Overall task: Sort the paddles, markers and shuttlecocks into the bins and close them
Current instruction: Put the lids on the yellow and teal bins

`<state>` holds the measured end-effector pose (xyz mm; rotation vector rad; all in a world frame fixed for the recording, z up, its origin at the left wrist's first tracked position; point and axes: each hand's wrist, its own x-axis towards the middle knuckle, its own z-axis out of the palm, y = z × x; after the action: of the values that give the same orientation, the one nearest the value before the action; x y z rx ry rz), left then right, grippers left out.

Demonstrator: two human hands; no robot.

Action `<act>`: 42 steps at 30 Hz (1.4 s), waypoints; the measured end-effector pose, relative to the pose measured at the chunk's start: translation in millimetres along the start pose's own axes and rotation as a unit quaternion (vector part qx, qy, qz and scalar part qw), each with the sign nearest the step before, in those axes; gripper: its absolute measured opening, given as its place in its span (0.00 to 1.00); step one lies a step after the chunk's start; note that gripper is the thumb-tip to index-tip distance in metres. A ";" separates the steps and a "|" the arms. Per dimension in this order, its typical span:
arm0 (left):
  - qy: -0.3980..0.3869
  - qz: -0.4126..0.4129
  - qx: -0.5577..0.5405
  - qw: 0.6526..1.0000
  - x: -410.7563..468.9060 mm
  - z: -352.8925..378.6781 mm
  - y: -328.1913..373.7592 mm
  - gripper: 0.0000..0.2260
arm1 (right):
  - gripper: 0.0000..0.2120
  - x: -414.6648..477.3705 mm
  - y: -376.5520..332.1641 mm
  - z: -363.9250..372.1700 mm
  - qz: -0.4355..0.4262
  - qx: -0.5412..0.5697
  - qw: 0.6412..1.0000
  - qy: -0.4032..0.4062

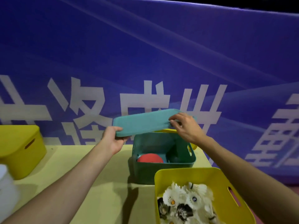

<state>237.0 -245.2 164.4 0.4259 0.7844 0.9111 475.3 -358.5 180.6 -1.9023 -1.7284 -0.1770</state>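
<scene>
Nearest, at the lower right, an open yellow bin (186,171) stands on the pale yellow tabletop (97,191). It is heaped with white feathered shuttlecocks (182,199), some with dark, worn feathers. At the left edge is a blurred white object (6,183) that is too unclear to name.

Just beyond the yellow bin, and touching or nearly touching it, is a teal bin (145,172), open at the top. A red paddle (150,158) lies inside against its near-left wall. A darker shape sits in the right corner, but I cannot tell what it is.

Above this bin both bare arms reach forward holding the teal lid (145,122). It is in the air, clear of the rim and tilted, with its left end lower. The left grip (113,141) is clamped on the lid's left end, thumb on top and fingers beneath. The right grip (186,126) pinches the right end, fingers curled over the edge.

Behind the teal bin a yellow edge (168,130) shows, mostly hidden. Well apart at the far left stands another yellow bin with its lid on (19,151). Behind everything hangs a blue banner (145,54) with large white characters.
</scene>
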 end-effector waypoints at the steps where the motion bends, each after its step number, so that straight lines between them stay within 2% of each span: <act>1: 0.010 0.002 0.018 1.000 -6.0 -9.3 -2.0 0.17 | 0.13 -9.2 3.2 1.5 0.054 0.014 0.998 0.001; 3: 0.028 0.000 0.047 0.999 -14.0 -24.5 -7.7 0.15 | 0.16 -23.3 12.9 5.3 0.167 0.020 0.986 0.001; 6: 0.034 0.003 0.095 0.995 -21.4 -37.5 -16.3 0.09 | 0.23 -37.3 21.7 11.6 0.332 0.054 0.940 -0.051; 8: 0.034 0.012 0.122 0.992 -22.0 -42.4 -22.9 0.09 | 0.20 -45.6 22.9 18.3 0.415 0.114 0.899 -0.076; 10: 0.026 0.020 0.155 0.987 -19.3 -45.5 -31.2 0.11 | 0.17 -53.2 29.0 26.9 0.458 0.163 0.869 -0.088; 13: 0.034 0.069 0.277 0.958 -6.0 -48.3 -46.8 0.14 | 0.20 -61.1 47.2 42.9 0.476 0.181 0.858 -0.074; 16: 0.052 0.134 0.441 0.886 17.1 -51.3 -66.2 0.14 | 0.21 -62.2 64.6 54.9 0.476 0.162 0.862 -0.062; 20: 0.058 0.122 0.550 0.824 53.0 -56.2 -89.6 0.15 | 0.22 -55.6 93.5 71.3 0.479 0.130 0.863 -0.094; 26: 0.091 0.110 0.560 0.816 100.2 -47.0 -120.6 0.15 | 0.20 -49.1 133.4 99.7 0.482 0.137 0.858 -0.115; 33: 0.117 0.098 0.582 0.799 136.0 -45.4 -138.1 0.16 | 0.22 -37.9 156.9 123.8 0.492 0.169 0.841 -0.145; 42: 0.121 0.122 0.599 0.782 152.5 -61.0 -153.7 0.17 | 0.22 -38.9 166.5 132.0 0.458 0.125 0.863 -0.175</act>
<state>329.8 -204.3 -36.3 1.5835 1.5443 0.5918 592.2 -331.6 1.0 -2.4085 -0.7864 0.7522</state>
